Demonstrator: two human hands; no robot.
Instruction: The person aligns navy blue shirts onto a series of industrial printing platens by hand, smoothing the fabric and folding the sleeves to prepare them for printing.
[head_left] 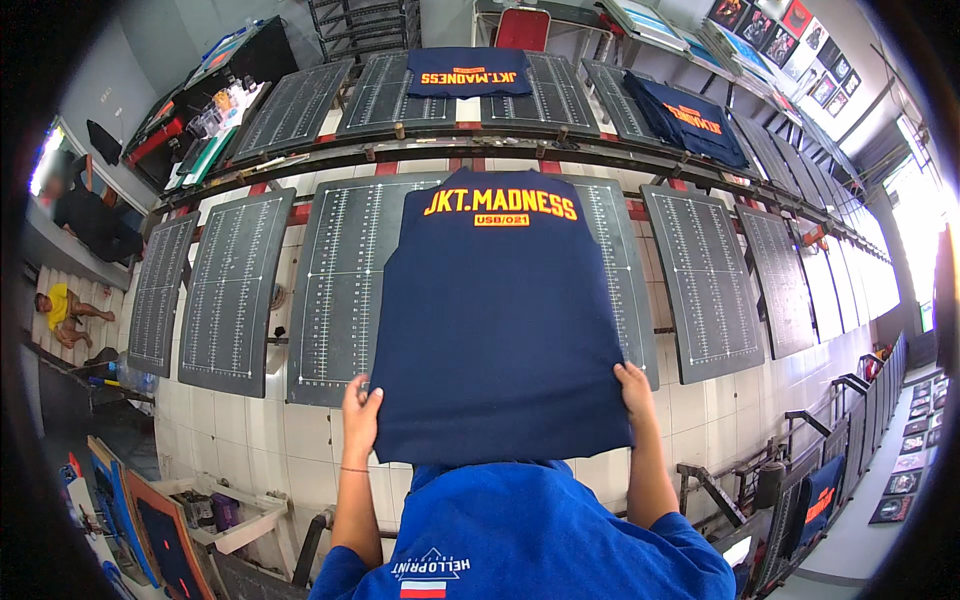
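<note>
A navy shirt panel (495,310) with red-and-yellow lettering near its far edge stretches out in front of me. Its far part lies over a dark printing board (335,290) marked with white ruler lines, and its near edge reaches my waist. At the panel's near left side, my left hand (361,415) grips the edge, with the thumb showing. The opposite side edge is held by my right hand (634,388), its thumb on top and its other fingers mostly hidden. Between my hands the fabric looks spread nearly flat.
More ruled boards (235,290) run along both sides on dark rails. Across the frame lie another printed navy panel (470,72) and a folded navy pile (690,120). A red chair (522,29) stands behind. A person in yellow (66,312) sits at far left.
</note>
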